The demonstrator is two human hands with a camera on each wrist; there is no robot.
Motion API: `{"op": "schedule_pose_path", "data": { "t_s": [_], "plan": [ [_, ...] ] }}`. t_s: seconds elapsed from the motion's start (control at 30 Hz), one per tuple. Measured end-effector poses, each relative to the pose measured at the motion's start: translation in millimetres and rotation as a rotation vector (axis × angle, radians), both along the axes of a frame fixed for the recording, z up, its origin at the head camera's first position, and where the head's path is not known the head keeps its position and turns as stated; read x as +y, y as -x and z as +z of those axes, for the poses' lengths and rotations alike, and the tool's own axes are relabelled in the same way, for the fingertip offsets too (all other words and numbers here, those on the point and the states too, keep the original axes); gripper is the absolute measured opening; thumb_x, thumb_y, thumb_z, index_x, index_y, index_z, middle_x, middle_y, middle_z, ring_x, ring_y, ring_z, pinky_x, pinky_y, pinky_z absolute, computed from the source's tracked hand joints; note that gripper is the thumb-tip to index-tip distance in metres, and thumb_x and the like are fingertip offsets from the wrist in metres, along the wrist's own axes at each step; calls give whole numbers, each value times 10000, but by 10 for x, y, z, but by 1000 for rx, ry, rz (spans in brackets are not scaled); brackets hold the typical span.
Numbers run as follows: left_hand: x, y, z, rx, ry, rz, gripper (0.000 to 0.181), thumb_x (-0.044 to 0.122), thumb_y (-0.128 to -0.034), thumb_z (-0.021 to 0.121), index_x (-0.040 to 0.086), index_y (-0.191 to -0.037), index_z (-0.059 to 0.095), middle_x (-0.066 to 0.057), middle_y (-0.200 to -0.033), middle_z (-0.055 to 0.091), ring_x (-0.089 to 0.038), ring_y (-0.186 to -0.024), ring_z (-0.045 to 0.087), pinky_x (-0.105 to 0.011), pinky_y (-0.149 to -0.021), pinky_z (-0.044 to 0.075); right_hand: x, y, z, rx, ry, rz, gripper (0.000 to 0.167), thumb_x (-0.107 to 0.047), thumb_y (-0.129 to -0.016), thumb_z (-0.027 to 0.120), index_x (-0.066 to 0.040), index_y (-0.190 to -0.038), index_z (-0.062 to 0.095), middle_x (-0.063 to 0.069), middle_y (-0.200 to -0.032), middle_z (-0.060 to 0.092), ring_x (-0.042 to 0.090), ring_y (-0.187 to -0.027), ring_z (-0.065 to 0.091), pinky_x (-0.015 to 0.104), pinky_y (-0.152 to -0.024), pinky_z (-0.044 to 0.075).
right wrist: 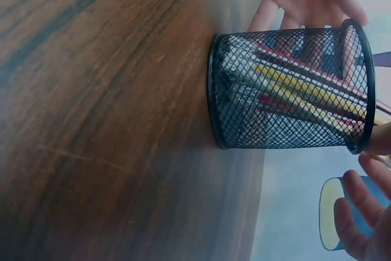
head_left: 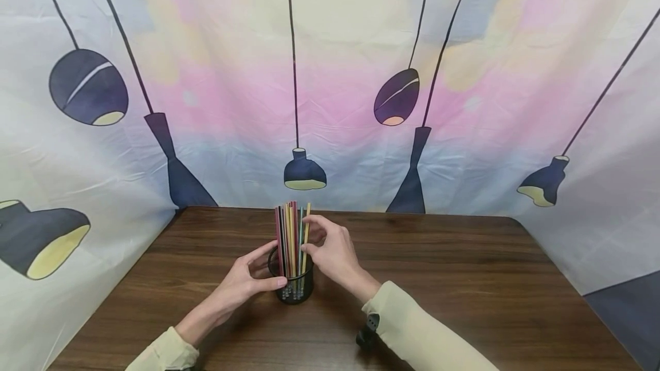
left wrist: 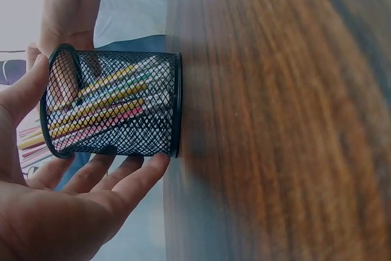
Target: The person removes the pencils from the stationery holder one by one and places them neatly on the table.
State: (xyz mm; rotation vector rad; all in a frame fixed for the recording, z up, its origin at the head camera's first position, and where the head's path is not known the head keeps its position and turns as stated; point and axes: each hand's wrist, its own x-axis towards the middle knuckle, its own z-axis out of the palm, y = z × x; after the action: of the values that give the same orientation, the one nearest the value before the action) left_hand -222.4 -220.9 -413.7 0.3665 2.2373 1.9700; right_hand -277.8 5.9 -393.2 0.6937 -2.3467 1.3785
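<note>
So the biggest thing here is the cloth backdrop (head_left: 340, 90), pastel pinks, blues and yellows with dark hanging lamps (head_left: 305, 172) printed all over it. Below that is a dark wood-grain bench (head_left: 438, 279) with streaky brown lines. Two arms in pale sleeves (head_left: 428, 325) reach in over it.

The left hand (head_left: 244, 279) is holding the cup from the side, thumb up by the rim and the other fingers spread along the wall. The right hand (head_left: 334, 251) is across from it, thumb and index up against the pencils on that side; can't tell if they're actually pinching one.

The black mesh cup (head_left: 310, 288) stands upright on the bench, right between the hands. Stuffed in it is a bunch of colored pencils (head_left: 289, 233), pink, black, yellow and teal, leaning a bit. One yellow pencil (head_left: 308, 209) sits by the right fingertips.
</note>
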Motion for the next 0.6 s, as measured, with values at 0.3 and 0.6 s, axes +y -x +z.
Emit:
{"op": "schedule_pose_path", "data": {
  "t_s": [0.3,0.6],
  "plan": [
    [11,0,-7,-7,-30,2,883,92,-910,823,45,-1647,339,-271,-1568,464,-407,-1361,545,-366,-999,504,24,23,64,-1,45,14,511,51,-813,876,-137,-1267,740,-2,-981,766,134,-822,667,307,-744,574],
    [-1,-3,-6,-15,-22,11,879,108,-912,828,58,-1647,349,-263,-1563,474,-413,-1373,533,-403,-1024,491,61,34,136,12,67,49,508,39,-835,869,-129,-1296,736,-5,-1010,774,160,-843,661,323,-758,564]
  ]
}}
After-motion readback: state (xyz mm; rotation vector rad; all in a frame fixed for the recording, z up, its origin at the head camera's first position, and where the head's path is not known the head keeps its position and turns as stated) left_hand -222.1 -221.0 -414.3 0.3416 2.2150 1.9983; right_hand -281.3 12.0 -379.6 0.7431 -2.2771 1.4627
